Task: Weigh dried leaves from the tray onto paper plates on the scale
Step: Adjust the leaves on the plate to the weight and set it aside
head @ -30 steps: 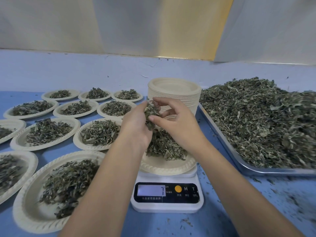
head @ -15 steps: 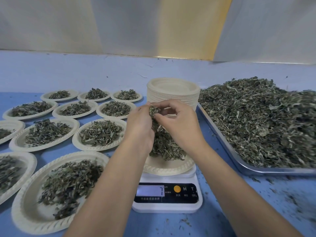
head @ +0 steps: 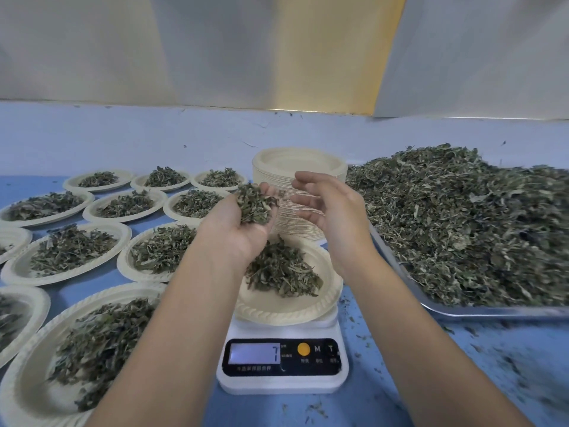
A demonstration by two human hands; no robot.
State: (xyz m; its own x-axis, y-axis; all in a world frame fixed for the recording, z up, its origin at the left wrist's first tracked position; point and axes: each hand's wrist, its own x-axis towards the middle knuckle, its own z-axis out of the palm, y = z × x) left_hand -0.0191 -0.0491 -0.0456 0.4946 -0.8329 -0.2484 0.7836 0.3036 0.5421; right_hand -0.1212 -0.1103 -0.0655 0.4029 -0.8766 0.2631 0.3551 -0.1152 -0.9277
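My left hand [head: 243, 235] is cupped palm up, fingers curled round a loose clump of dried leaves [head: 254, 204]. My right hand [head: 335, 211] hangs just beside it at three o'clock, fingers slack and empty. I judge the leaves feather-light, brittle and quick to spill, so best scooped from beneath or pinched in small tufts, never squeezed. The clump sits above the plate [head: 277, 312] on the scale [head: 281, 374], at six o'clock of my hands. The heaped tray [head: 462, 311] lies at three o'clock, the stack of plates [head: 295, 164] at twelve and the filled plates [head: 77, 269] at nine.
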